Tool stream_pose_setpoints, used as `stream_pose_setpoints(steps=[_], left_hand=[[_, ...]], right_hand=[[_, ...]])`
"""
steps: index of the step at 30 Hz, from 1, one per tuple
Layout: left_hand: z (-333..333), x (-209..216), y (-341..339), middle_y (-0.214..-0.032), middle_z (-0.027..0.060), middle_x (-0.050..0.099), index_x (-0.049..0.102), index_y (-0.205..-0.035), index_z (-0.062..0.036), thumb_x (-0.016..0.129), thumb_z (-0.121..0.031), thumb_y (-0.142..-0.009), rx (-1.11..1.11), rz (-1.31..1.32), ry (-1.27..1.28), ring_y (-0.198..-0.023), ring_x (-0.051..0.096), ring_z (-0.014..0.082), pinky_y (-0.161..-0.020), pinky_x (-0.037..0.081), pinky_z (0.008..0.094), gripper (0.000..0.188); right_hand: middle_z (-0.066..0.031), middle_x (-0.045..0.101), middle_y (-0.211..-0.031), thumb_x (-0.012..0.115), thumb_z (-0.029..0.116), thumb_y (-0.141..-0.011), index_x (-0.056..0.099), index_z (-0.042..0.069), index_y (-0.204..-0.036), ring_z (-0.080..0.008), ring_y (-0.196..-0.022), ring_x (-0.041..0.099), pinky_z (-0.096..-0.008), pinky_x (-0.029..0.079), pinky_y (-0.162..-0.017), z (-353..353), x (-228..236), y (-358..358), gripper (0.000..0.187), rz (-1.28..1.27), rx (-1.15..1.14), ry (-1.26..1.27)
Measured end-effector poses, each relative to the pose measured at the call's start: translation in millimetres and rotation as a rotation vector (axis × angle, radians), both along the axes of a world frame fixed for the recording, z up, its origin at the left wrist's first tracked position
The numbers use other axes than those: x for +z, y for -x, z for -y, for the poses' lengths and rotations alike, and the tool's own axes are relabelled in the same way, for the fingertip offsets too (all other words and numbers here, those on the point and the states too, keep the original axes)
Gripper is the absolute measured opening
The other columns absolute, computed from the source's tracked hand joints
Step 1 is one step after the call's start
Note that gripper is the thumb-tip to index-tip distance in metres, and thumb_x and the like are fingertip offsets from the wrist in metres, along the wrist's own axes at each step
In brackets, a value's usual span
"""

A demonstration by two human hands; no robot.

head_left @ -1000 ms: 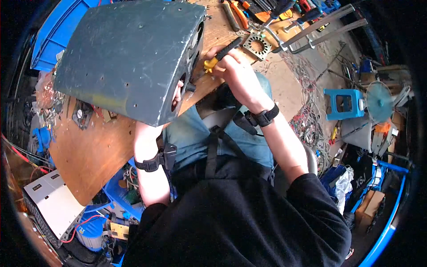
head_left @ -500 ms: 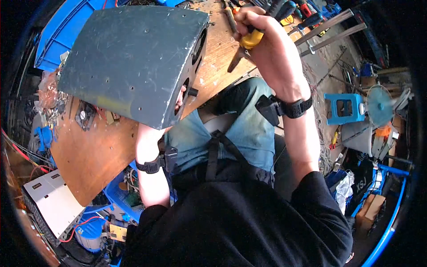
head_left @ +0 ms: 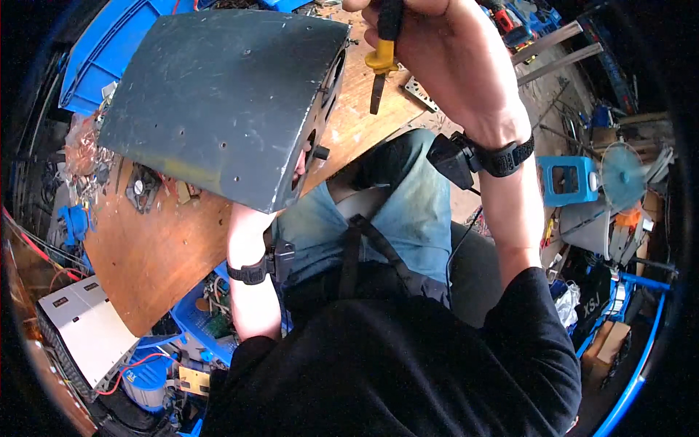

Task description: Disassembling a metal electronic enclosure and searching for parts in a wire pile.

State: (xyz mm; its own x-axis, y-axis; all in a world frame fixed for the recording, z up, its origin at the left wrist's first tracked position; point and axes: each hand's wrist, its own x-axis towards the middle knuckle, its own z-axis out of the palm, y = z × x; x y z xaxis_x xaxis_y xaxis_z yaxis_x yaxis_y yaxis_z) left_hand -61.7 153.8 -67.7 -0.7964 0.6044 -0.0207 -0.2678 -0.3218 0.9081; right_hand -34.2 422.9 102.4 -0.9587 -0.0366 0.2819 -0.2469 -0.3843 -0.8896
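One apparent pair of pliers (head_left: 381, 58) points near, clasped by the right hand (head_left: 445, 62), right of the metal casing (head_left: 218, 95) obscuring whether the left hand (head_left: 301, 163) grips.

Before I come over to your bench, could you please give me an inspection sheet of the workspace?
Surface: worn wooden tabletop, with scattered small debris.
Work in hand: scuffed dark grey casing over the tabletop; yellow-and-black tool, its dark tip pointing down.
Clutter: crumpled clear bag and blue tray at the left; slotted metal plate near the right edge.
Hands: left hand mostly hidden by the casing, fingers showing through a side opening, grip unclear; right hand holds the tool, partly out of frame.
Cables: red cable at the far left.
Surroundings: blue stool and round fan at the right; white-topped box at lower left.
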Motion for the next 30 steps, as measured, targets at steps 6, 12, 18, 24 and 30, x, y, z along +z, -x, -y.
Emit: stream_pose_setpoints(steps=[6, 12, 18, 24, 30], left_hand=[[0.6, 0.9, 1.9, -0.109, 0.0109, 0.070, 0.065, -0.124, 0.0036, 0.068, -0.017, -0.100, -0.033, 0.064, -0.015, -0.095, 0.065, 0.0152, -0.086, 0.054, 0.0276, 0.031], [-0.9, 0.4, 5.2, -0.109, 0.0115, 0.070, 0.063, -0.125, 0.0076, 0.066, -0.015, -0.101, -0.086, 0.116, -0.090, -0.094, 0.066, 0.0158, -0.085, 0.055, 0.0263, 0.033], [3.0, -12.6, 5.2, -0.112, 0.0137, 0.070, 0.062, -0.128, 0.0064, 0.066, -0.016, -0.101, -0.065, 0.103, -0.139, -0.096, 0.067, 0.0166, -0.086, 0.056, 0.0267, 0.036], [6.0, -12.1, 7.4, -0.119, 0.0160, 0.070, 0.063, -0.130, 0.0037, 0.068, -0.017, -0.101, -0.078, 0.153, -0.130, -0.102, 0.069, 0.0187, -0.089, 0.058, 0.0302, 0.036], [9.3, -20.0, 9.6, -0.120, 0.0148, 0.071, 0.065, -0.128, 0.0019, 0.069, -0.018, -0.100, -0.038, 0.181, -0.024, -0.102, 0.069, 0.0189, -0.088, 0.058, 0.0306, 0.035]], right_hand=[[-0.0023, 0.068, -0.127, 0.065, 0.024, -0.104, 0.066, 0.002, -0.132, -0.0129, -0.113, 0.058, -0.0310, 0.041, -0.102, 4.6, 11.5, -6.5, 0.036, 0.031, 0.047, -0.090], [0.0003, 0.067, -0.129, 0.068, 0.026, -0.102, 0.069, 0.006, -0.130, -0.0121, -0.114, 0.057, -0.0311, 0.040, -0.101, -2.4, 5.7, 29.2, 0.034, -0.061, 0.027, -0.053], [-0.0057, 0.074, -0.117, 0.067, 0.021, -0.099, 0.071, 0.003, -0.121, -0.0128, -0.102, 0.062, -0.0279, 0.044, -0.095, 8.4, 20.9, 24.2, 0.029, -0.279, 0.195, 0.125], [-0.0041, 0.067, -0.122, 0.062, 0.022, -0.103, 0.070, 0.003, -0.126, -0.0118, -0.107, 0.056, -0.0289, 0.044, -0.094, 8.5, 20.9, 28.0, 0.031, -0.189, 0.139, 0.031], [-0.0014, 0.065, -0.118, 0.063, 0.026, -0.104, 0.069, 0.004, -0.129, -0.0114, -0.105, 0.054, -0.0309, 0.042, -0.093, 14.0, 28.1, 26.7, 0.034, -0.122, 0.142, 0.051]])
